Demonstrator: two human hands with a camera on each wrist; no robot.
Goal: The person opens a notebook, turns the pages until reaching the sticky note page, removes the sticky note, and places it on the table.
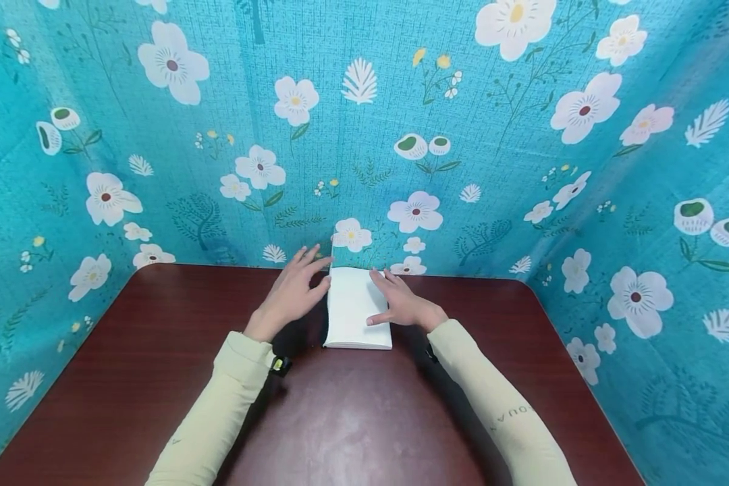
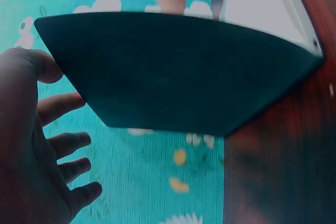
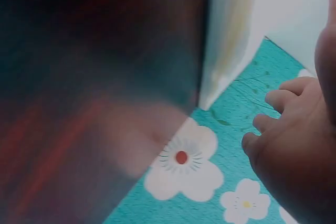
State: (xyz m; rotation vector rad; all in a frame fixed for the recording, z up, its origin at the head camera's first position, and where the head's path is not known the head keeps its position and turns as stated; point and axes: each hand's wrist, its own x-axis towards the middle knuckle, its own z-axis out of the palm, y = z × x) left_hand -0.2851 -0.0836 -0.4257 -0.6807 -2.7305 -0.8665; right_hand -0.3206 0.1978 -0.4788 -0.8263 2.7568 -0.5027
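A book [image 1: 358,317] lies open on the table with a blank white page facing up. In the left wrist view its dark cover [image 2: 173,72] stands raised along the left side. My left hand [image 1: 291,290] is beside that cover, its thumb and index finger at the cover's outer edge and the other fingers spread. My right hand [image 1: 403,305] reaches over the right side of the page, fingers extended and thumb apart over the paper. In the right wrist view, the right hand [image 3: 294,129] is beside the pale page edges [image 3: 226,40].
The dark red-brown table [image 1: 352,418] has rounded far corners. Behind it and along both sides hangs a turquoise curtain [image 1: 352,155] with white flowers. A small dark device [image 1: 281,365] sits at the left wrist.
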